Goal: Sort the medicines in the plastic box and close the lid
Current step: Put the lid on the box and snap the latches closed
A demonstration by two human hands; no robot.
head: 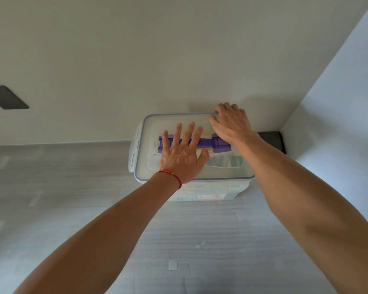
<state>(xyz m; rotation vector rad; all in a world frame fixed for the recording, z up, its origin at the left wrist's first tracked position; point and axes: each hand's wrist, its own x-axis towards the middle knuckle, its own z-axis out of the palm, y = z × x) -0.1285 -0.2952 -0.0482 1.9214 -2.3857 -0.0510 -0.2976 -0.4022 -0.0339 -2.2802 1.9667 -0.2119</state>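
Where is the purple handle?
In the head view, the purple handle lies across the top of the box lid, centre-right, partly under the flat left hand and right hand.

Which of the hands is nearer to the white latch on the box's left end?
Left. The left hand lies flat on the lid, beside the latch; the right hand grips the lid's far right corner.

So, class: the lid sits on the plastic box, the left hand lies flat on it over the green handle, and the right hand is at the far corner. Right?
Not quite. The head view shows the handle is purple, not green. The rest stands: lid on the plastic box, left hand flat on it, right hand at the far corner.
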